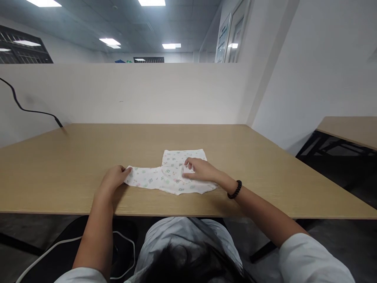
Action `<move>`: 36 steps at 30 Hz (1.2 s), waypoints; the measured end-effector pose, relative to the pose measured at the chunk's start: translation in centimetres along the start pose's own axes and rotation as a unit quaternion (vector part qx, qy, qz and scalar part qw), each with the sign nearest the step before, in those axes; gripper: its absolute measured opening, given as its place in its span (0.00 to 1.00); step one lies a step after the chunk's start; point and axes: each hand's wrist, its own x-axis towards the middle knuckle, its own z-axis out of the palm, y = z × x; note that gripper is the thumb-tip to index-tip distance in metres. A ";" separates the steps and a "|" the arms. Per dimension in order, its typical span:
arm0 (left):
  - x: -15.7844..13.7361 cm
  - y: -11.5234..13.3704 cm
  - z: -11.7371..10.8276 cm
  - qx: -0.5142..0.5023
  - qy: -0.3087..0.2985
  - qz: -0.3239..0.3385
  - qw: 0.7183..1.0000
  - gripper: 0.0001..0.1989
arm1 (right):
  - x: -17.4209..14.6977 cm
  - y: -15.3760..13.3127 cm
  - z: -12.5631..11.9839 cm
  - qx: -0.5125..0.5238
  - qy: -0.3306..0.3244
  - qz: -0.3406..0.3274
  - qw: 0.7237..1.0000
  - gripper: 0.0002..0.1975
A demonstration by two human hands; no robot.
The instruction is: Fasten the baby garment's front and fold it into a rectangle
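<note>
A small white baby top with a fine printed pattern lies flat on the wooden table. One sleeve stretches out to the left; the other side of the top is partly covered by my right hand and forearm. At the cuff of that sleeve, my left hand pinches the cloth between thumb and fingers. My right hand is over the middle of the top, its thumb and curled fingers apart with no cloth seen between them. Whether its fingertips touch the fabric is hard to tell.
A white partition rises along the table's back edge. At the far left, a black cable reaches down to the tabletop. Another table stands beyond the wall on the right. A white cord hangs below the front edge.
</note>
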 end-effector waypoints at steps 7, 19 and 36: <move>0.1 -0.4 0.1 0.003 -0.002 0.005 1.000 0.18 | -1.2 -2.3 2.3 -0.192 0.008 -0.030 0.981 0.11; -0.2 0.7 -0.1 -0.057 0.066 0.012 0.996 0.17 | -3.9 -2.5 2.4 -0.140 0.030 -0.127 0.982 0.28; -1.5 3.4 -1.2 -0.369 0.050 0.018 0.928 0.13 | -1.4 -5.7 0.8 0.138 0.047 -0.056 0.988 0.31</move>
